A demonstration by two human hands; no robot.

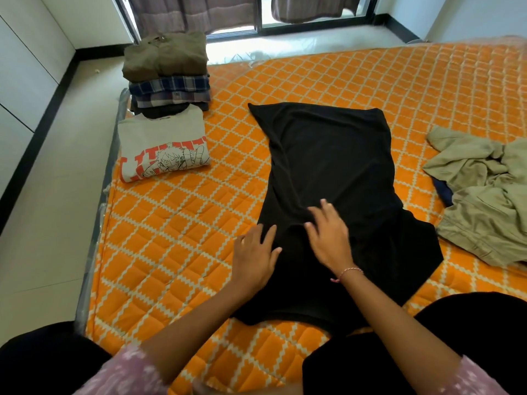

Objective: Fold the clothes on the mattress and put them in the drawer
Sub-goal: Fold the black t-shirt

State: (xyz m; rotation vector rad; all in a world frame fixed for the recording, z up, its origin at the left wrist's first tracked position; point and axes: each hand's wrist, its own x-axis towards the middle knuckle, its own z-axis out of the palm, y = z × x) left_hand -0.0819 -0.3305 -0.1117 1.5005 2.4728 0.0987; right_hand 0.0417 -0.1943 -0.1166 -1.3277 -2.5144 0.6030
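Both hands, left hand point(255, 256) and right hand point(328, 238), are pressed flat, fingers spread, on a half-folded black shirt point(328, 166); folded stack point(168, 81) at ten o'clock, crumpled khaki garment point(484, 195) at three unfolded, drawer unseen.

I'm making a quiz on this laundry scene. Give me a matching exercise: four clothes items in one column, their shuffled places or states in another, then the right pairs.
Items:
1. black shirt
2. printed shirt
3. khaki garment
4. olive shirt

States:
A. crumpled, at the right
B. top of the folded stack
C. spread flat under both hands
D. folded, lying in front of the stack

Pairs: 1-C, 2-D, 3-A, 4-B
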